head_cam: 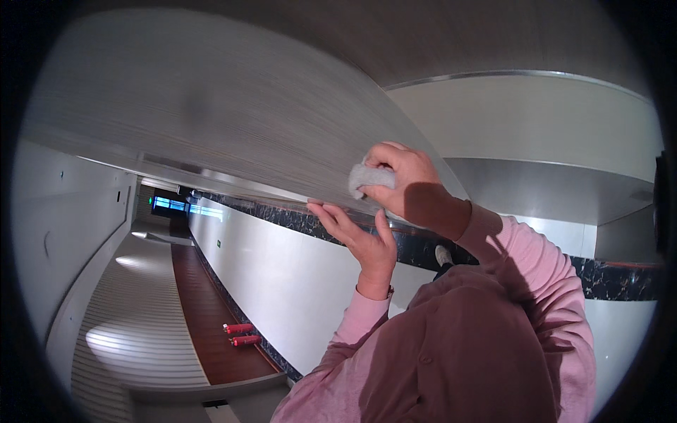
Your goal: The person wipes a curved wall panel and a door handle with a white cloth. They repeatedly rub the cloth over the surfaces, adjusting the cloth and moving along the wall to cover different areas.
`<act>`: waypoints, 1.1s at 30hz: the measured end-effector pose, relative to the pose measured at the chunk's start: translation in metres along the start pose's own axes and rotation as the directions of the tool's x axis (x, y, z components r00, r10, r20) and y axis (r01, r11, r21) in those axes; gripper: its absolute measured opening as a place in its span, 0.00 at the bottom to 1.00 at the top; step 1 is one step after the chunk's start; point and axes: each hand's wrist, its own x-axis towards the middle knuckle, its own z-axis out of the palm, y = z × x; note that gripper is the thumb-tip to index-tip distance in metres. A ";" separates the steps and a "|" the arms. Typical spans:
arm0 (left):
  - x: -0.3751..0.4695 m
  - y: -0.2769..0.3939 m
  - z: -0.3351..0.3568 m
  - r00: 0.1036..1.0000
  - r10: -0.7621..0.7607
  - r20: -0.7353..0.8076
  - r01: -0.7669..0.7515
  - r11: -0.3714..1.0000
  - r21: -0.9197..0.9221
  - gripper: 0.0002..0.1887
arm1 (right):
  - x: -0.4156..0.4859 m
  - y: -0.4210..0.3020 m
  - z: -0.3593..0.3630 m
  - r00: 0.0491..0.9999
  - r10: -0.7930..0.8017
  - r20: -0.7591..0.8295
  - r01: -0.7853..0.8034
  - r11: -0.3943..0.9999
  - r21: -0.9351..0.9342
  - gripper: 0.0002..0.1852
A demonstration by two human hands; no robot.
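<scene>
My right hand [410, 172] is closed around a folded light-grey cloth [370, 178]. Both are up against a grey wood-grain panel [238, 106], which looks like a door leaf. Lower and to the left, my left hand [365, 238] holds nothing. Its fingers are spread, and the fingertips are at the panel's lower edge; whether they press on it I cannot tell. Part of the cloth is hidden behind my right fingers and thumb.
Two red fire extinguishers [243, 334] stand by the corridor wall at lower left. A black marble border [285, 219] edges the pale floor [296, 275]. My shoe [443, 255] shows below my right forearm. A pale wall section [529, 116] adjoins the panel on the right.
</scene>
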 end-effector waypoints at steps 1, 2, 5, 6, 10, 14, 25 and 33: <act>0.000 0.000 0.000 1.000 0.005 -0.006 -0.005 1.000 -0.005 0.47 | 0.007 -0.009 -0.001 0.999 -0.037 -0.001 0.037 0.999 0.010 0.13; 0.000 0.000 0.000 1.000 0.004 -0.013 -0.004 1.000 -0.009 0.46 | 0.016 -0.018 0.000 0.998 -0.059 -0.013 0.059 0.998 -0.007 0.14; 0.001 0.000 0.000 1.000 -0.002 -0.020 0.001 1.000 -0.017 0.46 | 0.043 -0.037 0.002 0.977 -0.197 -0.077 0.197 0.980 -0.014 0.15; 0.000 0.001 0.001 1.000 -0.003 -0.017 0.003 1.000 -0.018 0.46 | 0.049 -0.040 0.002 0.969 -0.231 -0.087 0.231 0.973 -0.010 0.15; -0.001 0.003 0.001 1.000 -0.002 -0.017 0.001 0.999 -0.040 0.46 | 0.046 -0.039 -0.002 0.969 -0.248 -0.014 0.247 0.969 -0.029 0.11; -0.001 0.002 0.002 0.999 0.009 -0.031 -0.010 1.000 -0.013 0.46 | 0.028 -0.036 -0.007 0.988 -0.133 0.079 0.133 0.991 0.002 0.10; 0.000 0.002 0.002 0.999 0.030 -0.029 -0.030 1.000 0.001 0.45 | 0.045 -0.044 0.000 0.947 -0.317 -0.050 0.316 0.948 -0.034 0.09; 0.001 0.005 0.004 0.999 0.025 -0.045 -0.023 0.999 0.028 0.44 | 0.043 -0.049 0.005 0.963 -0.258 -0.073 0.256 0.966 -0.025 0.12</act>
